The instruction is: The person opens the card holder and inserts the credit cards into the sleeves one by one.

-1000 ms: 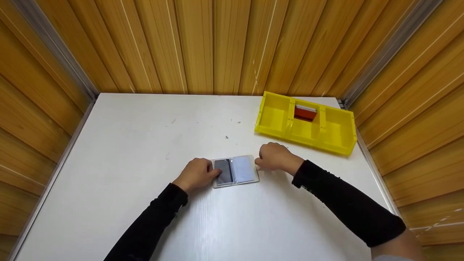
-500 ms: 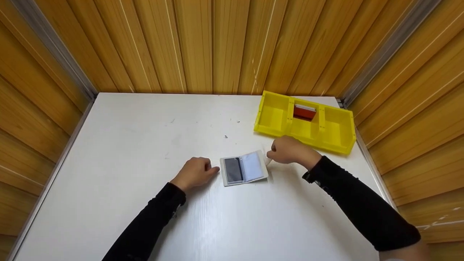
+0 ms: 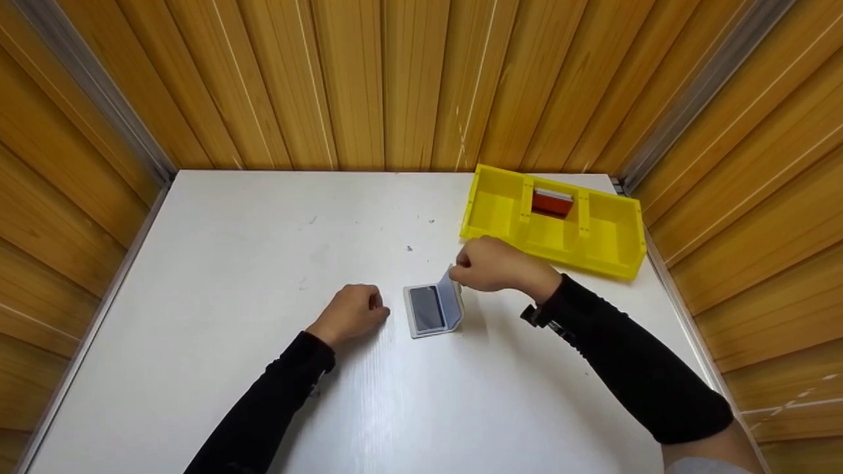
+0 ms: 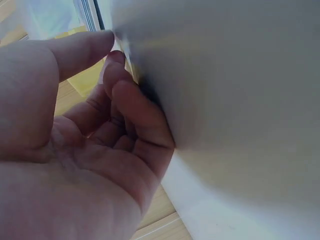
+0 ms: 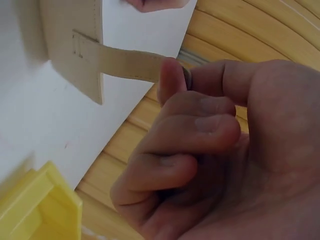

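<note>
A cream card holder [image 3: 427, 309] lies partly open on the white table, with a dark card in its left clear sleeve. Its right cover stands raised and tilted. My right hand [image 3: 497, 264] pinches the end of the holder's cream strap [image 5: 127, 62] between thumb and index finger, as the right wrist view shows; a small round metal snap peeks out at the tip. To the left of the holder, my left hand [image 3: 350, 313] rests on the table with loosely curled fingers and holds nothing. In the left wrist view, its fingers [image 4: 140, 110] touch the tabletop.
Beyond my right hand sits a yellow three-compartment bin [image 3: 494, 205], with red and white cards [image 3: 552, 203] standing in its middle section. Wood-patterned walls [image 3: 355, 85] enclose the back and sides of the white table [image 3: 263, 237].
My left hand has let go of the holder and drawn slightly left. My right hand went right, then back left and up, lifting the right cover from flat to raised.
</note>
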`<state>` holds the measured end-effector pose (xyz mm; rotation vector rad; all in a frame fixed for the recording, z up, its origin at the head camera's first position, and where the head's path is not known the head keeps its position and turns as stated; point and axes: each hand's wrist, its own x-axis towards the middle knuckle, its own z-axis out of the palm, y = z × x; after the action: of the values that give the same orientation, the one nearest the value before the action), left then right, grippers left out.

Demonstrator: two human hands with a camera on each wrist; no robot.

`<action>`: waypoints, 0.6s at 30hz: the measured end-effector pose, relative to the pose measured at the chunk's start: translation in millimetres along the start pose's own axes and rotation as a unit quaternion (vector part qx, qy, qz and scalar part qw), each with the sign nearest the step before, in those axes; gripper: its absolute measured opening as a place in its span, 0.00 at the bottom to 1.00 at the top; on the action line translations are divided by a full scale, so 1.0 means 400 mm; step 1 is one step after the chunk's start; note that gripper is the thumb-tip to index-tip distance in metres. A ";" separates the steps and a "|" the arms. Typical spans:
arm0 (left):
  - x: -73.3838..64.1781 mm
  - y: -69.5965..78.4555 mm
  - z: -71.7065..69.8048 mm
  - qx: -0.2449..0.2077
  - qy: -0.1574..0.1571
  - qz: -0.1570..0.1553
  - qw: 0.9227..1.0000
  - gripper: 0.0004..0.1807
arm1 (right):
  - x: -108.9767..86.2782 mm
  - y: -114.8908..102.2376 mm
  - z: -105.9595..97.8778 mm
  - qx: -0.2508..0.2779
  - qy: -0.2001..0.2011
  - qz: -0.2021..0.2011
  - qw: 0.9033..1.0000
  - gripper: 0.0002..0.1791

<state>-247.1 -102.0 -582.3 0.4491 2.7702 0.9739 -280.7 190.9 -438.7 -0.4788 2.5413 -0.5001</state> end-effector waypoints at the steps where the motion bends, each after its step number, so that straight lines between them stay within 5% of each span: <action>1: -0.001 -0.002 -0.002 0.004 0.002 -0.002 1.000 0.10 | 0.006 -0.011 0.003 0.000 0.001 -0.007 1.000 0.23; 18: 0.005 -0.026 -0.021 0.011 0.013 -0.032 0.999 0.11 | 0.125 -0.144 0.130 0.007 0.019 -0.092 0.996 0.26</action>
<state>-253.6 -114.0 -582.5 0.3503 2.8017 0.9417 -279.8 106.5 -476.1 -0.7074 2.5407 -0.5990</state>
